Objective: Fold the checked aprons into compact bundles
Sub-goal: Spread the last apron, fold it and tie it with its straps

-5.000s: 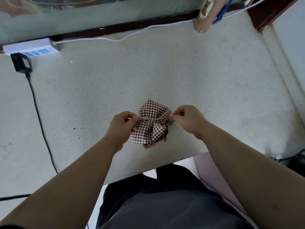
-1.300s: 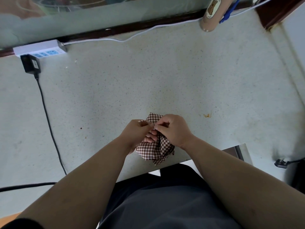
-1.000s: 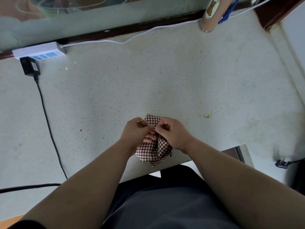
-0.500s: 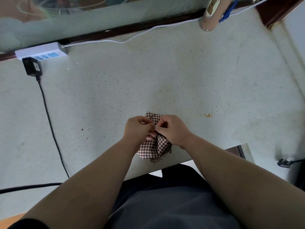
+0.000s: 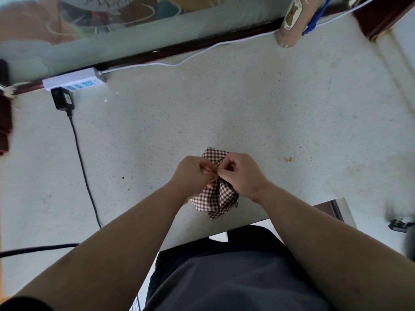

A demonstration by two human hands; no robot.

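Bundling looks nearly finished: your left hand (image 5: 194, 175) and right hand (image 5: 243, 173) meet, fingers (image 5: 227, 169) clamped on a thin tie (image 5: 218, 167) atop the bunched apron (image 5: 215, 199), at six o'clock on the tabletop (image 5: 224, 97). Probably only the knot remains; no other aprons show.

Apron (image 5: 213, 198), centre of frame: woven cloth, brown-and-white check, matt, creased into soft folds.
Table top (image 5: 247, 104): pale, finely speckled, stone-like, dull sheen, a few small stains.
Power strip (image 5: 74, 80), upper left: white plastic, smooth, slight gloss.
Adapter (image 5: 62, 101) plugged into it: black plastic, matt.
Black cable (image 5: 83, 162): smooth sheath.
Glass pane (image 5: 157, 30), top edge: glossy, hazy.
Frame strip (image 5: 179, 49) below it: dark wood, polished.
Grey garment (image 5: 235, 283), bottom: matt cloth.
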